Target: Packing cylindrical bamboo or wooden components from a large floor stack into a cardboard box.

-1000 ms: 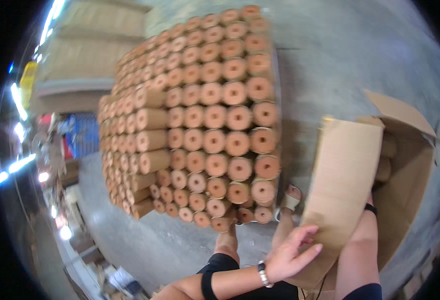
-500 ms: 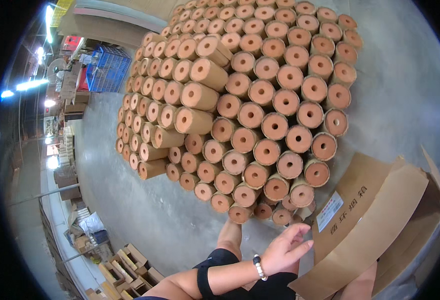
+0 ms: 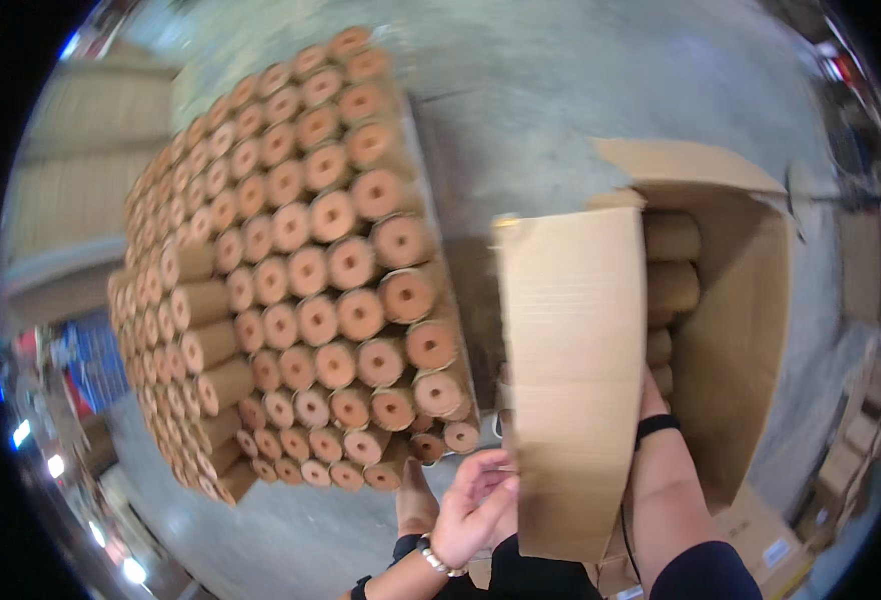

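An upright cardboard box [image 3: 730, 330] stands at my right, its flap raised on the near left side. Inside lie several brown paper-wrapped cylinders [image 3: 672, 275]. My right hand [image 3: 652, 396] reaches into the box behind the flap; its fingers are hidden, and a black band circles the wrist. Beside the flap's lower left edge, my left hand [image 3: 475, 508] has loosely curled fingers, thumb apart, with nothing visible in it. To the left stands a large block of paper tubes [image 3: 350, 262] with orange clay-like ends and centre holes.
Some tubes in the block's left part stand higher than the others. A blue crate [image 3: 95, 360] and cardboard stacks [image 3: 90, 170] lie beyond it. More cartons [image 3: 850, 430] are at the far right, and another box [image 3: 760, 540] sits near my right arm.
The view has swung to the right, so the tube block appears farther left and the box's inside shows. My right forearm now reaches into the box; my left hand stays near the flap.
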`<state>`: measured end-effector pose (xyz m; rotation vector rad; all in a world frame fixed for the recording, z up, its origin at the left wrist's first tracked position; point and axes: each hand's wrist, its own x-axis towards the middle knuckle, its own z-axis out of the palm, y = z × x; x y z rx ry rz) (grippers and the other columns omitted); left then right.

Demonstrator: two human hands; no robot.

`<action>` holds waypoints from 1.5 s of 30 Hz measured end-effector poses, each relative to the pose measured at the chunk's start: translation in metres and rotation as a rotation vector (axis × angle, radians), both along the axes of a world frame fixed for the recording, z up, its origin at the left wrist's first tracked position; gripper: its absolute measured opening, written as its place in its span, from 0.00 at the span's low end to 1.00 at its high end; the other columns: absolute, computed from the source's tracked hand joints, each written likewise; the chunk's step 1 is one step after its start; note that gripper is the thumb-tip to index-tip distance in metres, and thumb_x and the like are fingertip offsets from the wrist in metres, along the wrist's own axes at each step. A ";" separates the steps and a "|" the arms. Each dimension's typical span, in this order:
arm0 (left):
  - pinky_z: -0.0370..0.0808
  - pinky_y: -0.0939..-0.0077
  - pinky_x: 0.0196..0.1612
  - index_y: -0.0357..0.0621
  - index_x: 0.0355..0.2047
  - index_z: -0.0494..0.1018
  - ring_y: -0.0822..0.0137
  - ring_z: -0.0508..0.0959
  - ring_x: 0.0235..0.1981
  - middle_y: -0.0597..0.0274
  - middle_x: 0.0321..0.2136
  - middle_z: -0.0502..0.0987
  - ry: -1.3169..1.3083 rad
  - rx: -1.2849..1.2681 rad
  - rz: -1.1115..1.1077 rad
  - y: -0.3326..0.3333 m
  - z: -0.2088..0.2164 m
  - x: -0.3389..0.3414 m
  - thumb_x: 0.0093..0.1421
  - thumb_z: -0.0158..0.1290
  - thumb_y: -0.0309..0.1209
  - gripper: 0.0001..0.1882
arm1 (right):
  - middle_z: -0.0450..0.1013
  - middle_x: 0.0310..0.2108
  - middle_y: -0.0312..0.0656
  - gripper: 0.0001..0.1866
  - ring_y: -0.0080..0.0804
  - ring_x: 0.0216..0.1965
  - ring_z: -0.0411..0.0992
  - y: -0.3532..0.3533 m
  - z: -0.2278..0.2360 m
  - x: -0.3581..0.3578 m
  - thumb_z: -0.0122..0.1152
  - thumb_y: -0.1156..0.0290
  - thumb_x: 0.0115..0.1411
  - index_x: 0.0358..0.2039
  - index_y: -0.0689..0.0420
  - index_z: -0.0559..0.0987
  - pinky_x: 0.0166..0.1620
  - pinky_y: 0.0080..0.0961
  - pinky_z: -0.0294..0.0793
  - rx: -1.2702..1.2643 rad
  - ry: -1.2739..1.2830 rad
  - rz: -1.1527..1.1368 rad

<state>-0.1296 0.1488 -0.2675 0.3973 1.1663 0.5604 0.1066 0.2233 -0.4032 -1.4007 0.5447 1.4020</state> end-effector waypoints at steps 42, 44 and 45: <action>0.69 0.81 0.38 0.41 0.45 0.62 0.71 0.71 0.38 0.62 0.39 0.69 -0.132 0.250 0.104 -0.017 0.155 -0.084 0.56 0.44 0.24 0.15 | 0.67 0.42 0.40 0.30 0.34 0.45 0.66 -0.101 0.222 0.043 0.61 0.70 0.42 0.48 0.56 0.64 0.46 0.38 0.67 0.339 -0.326 0.301; 0.69 0.85 0.35 0.43 0.47 0.61 0.74 0.70 0.40 0.63 0.41 0.68 -0.122 0.308 0.041 -0.021 0.181 -0.095 0.55 0.46 0.25 0.17 | 0.70 0.40 0.42 0.31 0.35 0.42 0.69 -0.112 0.286 0.008 0.63 0.75 0.37 0.46 0.60 0.67 0.46 0.36 0.68 0.574 -0.261 0.466; 0.69 0.84 0.35 0.43 0.48 0.60 0.74 0.69 0.40 0.63 0.42 0.67 -0.115 0.373 -0.027 -0.020 0.193 -0.099 0.55 0.46 0.25 0.19 | 0.69 0.41 0.42 0.32 0.34 0.43 0.68 -0.111 0.319 -0.017 0.63 0.77 0.36 0.47 0.60 0.66 0.48 0.34 0.67 0.628 -0.302 0.572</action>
